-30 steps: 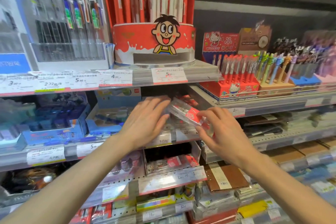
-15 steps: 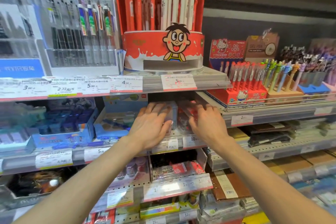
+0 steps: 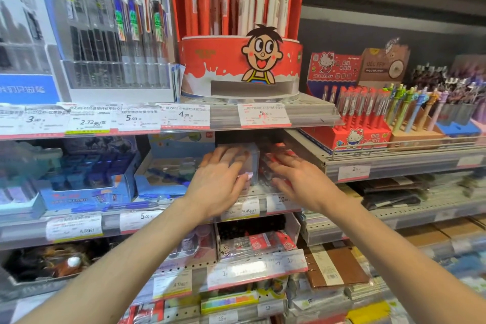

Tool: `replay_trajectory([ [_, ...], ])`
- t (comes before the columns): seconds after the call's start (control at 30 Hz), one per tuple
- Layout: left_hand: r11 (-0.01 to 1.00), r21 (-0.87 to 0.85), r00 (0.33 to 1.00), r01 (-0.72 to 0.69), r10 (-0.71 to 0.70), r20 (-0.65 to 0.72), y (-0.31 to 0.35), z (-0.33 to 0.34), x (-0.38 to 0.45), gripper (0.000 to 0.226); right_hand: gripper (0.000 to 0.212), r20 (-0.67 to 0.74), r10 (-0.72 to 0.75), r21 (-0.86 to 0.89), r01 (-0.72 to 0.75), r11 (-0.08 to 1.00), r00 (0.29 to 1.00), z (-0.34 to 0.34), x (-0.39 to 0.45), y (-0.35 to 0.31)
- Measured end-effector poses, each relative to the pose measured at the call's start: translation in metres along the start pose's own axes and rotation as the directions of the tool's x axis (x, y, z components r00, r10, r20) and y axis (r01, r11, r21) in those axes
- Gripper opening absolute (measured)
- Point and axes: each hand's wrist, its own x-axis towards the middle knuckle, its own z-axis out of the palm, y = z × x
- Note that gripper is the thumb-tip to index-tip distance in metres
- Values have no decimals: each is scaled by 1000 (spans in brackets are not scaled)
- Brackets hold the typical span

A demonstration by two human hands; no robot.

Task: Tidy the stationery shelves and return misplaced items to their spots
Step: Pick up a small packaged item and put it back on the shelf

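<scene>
My right hand [image 3: 299, 179] reaches into the middle shelf, fingers laid over a clear packet with a red label [image 3: 272, 158] and thumb below it. The packet sits among similar packets in that slot. My left hand [image 3: 218, 181] lies flat, fingers apart, against a translucent box [image 3: 252, 166] just left of the packets. The packet's lower part is hidden by my fingers.
A red cartoon pen display [image 3: 239, 68] stands on the shelf above, its price-tag rail [image 3: 184, 118] overhanging the slot. Blue boxes [image 3: 86, 181] sit to the left, a Hello Kitty pen stand [image 3: 349, 129] to the right. More red-labelled packets [image 3: 257, 242] and notebooks [image 3: 336, 265] lie below.
My right hand carried the clear packet from in front of the shelf into the middle-shelf slot. My left hand moved in against the translucent box. The camera came closer.
</scene>
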Motion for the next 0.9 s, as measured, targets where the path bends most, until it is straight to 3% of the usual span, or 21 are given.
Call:
replay_trajectory([
  [0.27,1000,-13,1000,-14,13,-26,-2,2,-1,58,44,-197,138,-64,-153,986,971,2,-10,-2],
  [0.6,1000,-19,999,-22,21,-32,-3,3,-2,51,71,-146,113,-197,-141,970,983,-2,-12,-1],
  [0.9,999,-33,997,-24,21,-68,-3,6,-3,50,64,-79,107,-122,-117,986,991,-8,-7,7],
])
